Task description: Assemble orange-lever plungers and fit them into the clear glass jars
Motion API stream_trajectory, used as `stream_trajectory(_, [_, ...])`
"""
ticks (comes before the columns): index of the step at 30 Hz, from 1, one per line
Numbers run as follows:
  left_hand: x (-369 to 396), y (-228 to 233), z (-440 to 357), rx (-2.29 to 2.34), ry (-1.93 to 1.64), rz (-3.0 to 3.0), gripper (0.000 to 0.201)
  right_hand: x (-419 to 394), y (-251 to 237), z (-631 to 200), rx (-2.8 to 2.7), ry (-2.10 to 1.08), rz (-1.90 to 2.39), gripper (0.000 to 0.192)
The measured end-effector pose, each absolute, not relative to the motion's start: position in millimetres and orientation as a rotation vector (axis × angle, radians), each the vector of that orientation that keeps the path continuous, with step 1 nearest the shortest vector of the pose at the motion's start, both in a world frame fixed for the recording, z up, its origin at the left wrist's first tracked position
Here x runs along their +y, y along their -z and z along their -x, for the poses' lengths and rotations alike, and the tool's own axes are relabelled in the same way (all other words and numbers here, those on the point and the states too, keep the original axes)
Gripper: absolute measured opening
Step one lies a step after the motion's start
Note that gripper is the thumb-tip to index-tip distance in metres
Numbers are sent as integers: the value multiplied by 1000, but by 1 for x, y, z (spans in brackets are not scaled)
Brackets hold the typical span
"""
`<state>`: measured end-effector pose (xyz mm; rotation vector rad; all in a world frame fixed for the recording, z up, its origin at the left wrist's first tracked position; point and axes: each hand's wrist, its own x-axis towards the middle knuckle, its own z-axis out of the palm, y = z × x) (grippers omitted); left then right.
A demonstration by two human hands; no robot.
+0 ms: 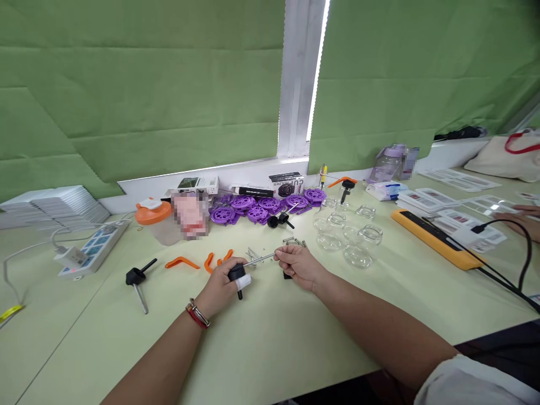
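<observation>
My left hand (221, 286) is closed around a black plastic cap (237, 272) with a short black stem pointing down. White tape wraps one finger of that hand. A thin metal rod (259, 260) runs from the cap to my right hand (301, 265), whose fingertips pinch its far end. Under and behind the right hand lie several small springs (294, 242) and a dark piece partly hidden by the hand. Loose metal pins (253, 256) lie just beyond the rod. Curved orange handles (182, 262) rest near my left hand. Farther left lies a similar black cap with a metal rod (135, 277).
Several clear glass jars (358, 256) stand to the right, beside an orange-and-black power strip (434, 239). Purple plastic discs (257, 214) are piled at the back. An orange-lidded shaker cup (154, 222) and a white power strip (99, 247) stand left. Another person's hand (521, 222) shows far right.
</observation>
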<state>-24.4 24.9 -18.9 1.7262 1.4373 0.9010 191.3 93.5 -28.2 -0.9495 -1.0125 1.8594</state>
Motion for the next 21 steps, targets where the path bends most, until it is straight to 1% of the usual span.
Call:
stream_trajectory(8, [24, 19, 25, 1397, -874, -1714, 30, 86, 23, -197, -1166, -1797, 1041, 31])
stream_trajectory(15, [20, 17, 24, 1388, -843, -1699, 31, 87, 26, -201, -1535, -1585, 1101, 29])
stream_trajectory(21, [20, 17, 24, 1363, -817, -1730, 30, 90, 31, -206, -1812, -1455, 1127, 39])
